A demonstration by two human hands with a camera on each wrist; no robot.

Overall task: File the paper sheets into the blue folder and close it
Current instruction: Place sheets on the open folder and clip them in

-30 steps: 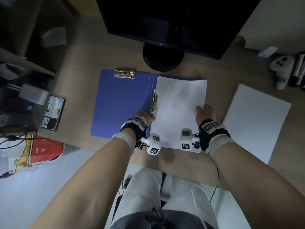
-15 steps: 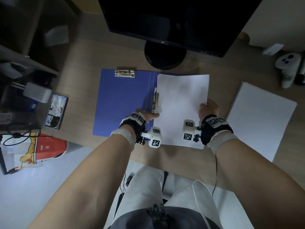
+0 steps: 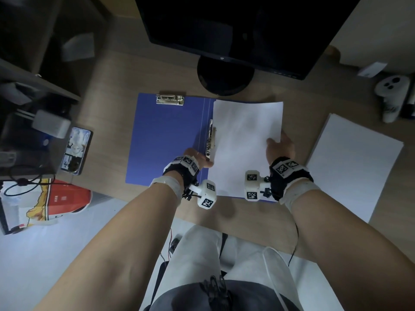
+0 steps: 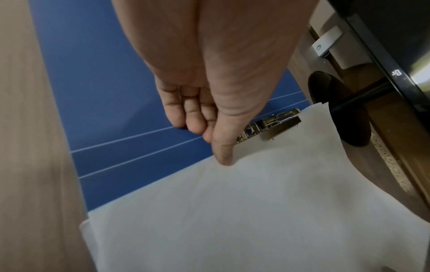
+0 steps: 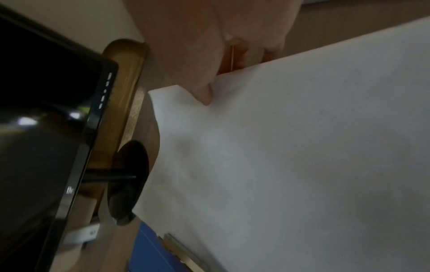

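Observation:
The blue folder (image 3: 166, 140) lies open on the desk, with one metal clip (image 3: 170, 99) at its top edge and a spring clip (image 3: 211, 140) along its spine. White paper sheets (image 3: 242, 142) cover its right half, their left edge against the spring clip (image 4: 272, 125). My left hand (image 3: 207, 163) has its thumb on the sheets' left edge (image 4: 256, 211), its fingers curled beside it over the folder (image 4: 104, 101). My right hand (image 3: 278, 144) pinches the right edge, thumb on top of the sheets (image 5: 302, 156) and fingers beneath.
A second stack of white paper (image 3: 352, 162) lies on the desk to the right. The monitor's round foot (image 3: 224, 75) stands just behind the folder. A phone (image 3: 76, 151) lies at the left, and a white controller (image 3: 391, 95) at the far right.
The sheets have slid slightly away from me over the folder's right half. My right hand has moved a little further up the sheets' right edge. My left hand has barely moved.

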